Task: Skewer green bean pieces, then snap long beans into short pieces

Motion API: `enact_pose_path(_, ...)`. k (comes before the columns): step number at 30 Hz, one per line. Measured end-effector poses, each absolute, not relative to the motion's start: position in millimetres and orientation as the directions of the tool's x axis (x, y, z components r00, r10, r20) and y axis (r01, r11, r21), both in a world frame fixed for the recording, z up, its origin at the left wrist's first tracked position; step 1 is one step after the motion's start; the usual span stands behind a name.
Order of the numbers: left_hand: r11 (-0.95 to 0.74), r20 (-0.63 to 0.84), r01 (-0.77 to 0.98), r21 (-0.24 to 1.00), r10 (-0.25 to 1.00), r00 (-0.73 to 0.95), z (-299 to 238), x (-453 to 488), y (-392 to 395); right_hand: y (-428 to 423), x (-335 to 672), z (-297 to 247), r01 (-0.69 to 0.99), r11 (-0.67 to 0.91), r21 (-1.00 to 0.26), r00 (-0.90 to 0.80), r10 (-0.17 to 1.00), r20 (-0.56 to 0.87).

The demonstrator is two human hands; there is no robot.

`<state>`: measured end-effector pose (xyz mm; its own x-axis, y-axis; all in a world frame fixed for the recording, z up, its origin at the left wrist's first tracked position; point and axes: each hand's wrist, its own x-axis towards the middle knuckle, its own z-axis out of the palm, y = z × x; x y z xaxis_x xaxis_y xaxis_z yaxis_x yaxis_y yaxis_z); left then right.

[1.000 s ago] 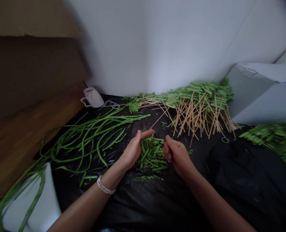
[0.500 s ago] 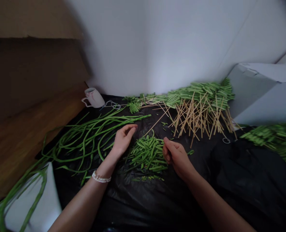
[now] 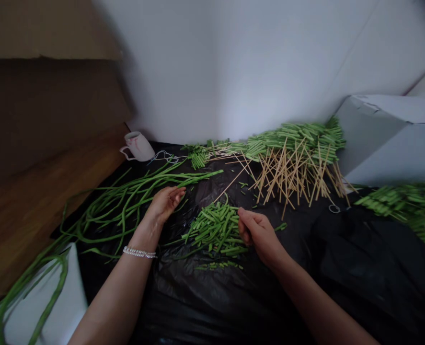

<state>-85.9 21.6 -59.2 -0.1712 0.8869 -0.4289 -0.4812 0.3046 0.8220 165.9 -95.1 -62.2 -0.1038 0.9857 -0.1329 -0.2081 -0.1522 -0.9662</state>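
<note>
A heap of cut green bean pieces [image 3: 217, 227] lies on a black plastic sheet [image 3: 205, 306]. Long uncut yardlong beans [image 3: 126, 201] spread out on the left. My left hand [image 3: 166, 203], with a beaded bracelet on its wrist, hovers over the ends of the long beans, fingers loosely extended and nothing visible in them. At the heap's right edge my right hand [image 3: 257, 232] is closed, thumb pressed to the curled fingers; whatever it may hold is hidden.
Wooden skewers [image 3: 287, 172] threaded with bean pieces [image 3: 294, 136] are stacked at the back, and more bean rows [image 3: 409, 206] lie on the right. A mug [image 3: 138, 146] stands back left near a thin cord [image 3: 165, 155]. A white box [image 3: 388, 139] is back right.
My left hand has moved left, away from the heap, and its pinched fingers have loosened. My right hand has stayed closed by the heap, shifting only slightly.
</note>
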Motion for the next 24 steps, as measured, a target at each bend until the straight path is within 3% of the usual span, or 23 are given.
enact_pose_path(8, 0.303, -0.394, -0.337, 0.891, 0.886, -0.245, -65.3, -87.0, 22.5, -97.3, 165.6, -58.4, -0.114, -0.159, -0.981, -0.135, 0.98, -0.143)
enact_pose_path(16, 0.205, -0.233, -0.117, 0.972, 0.912, -0.337, -73.9, -84.5, 21.0, -98.2, 164.3, -56.1, -0.069, -0.162, -0.984, -0.144, 0.978, -0.151)
enact_pose_path(20, -0.002, 0.027, 0.072, 0.997, 0.937, -0.35, -72.4, -77.5, 14.2, -98.0, 163.9, -57.5, -0.083, -0.164, -0.983, -0.141, 0.979, -0.151)
enact_pose_path(24, -0.269, 0.37, 0.367, 0.89, 0.897, -0.24, -60.9, -60.8, -5.8, -97.6, 165.3, -59.3, -0.004, -0.034, -0.999, 0.006, 0.999, -0.034)
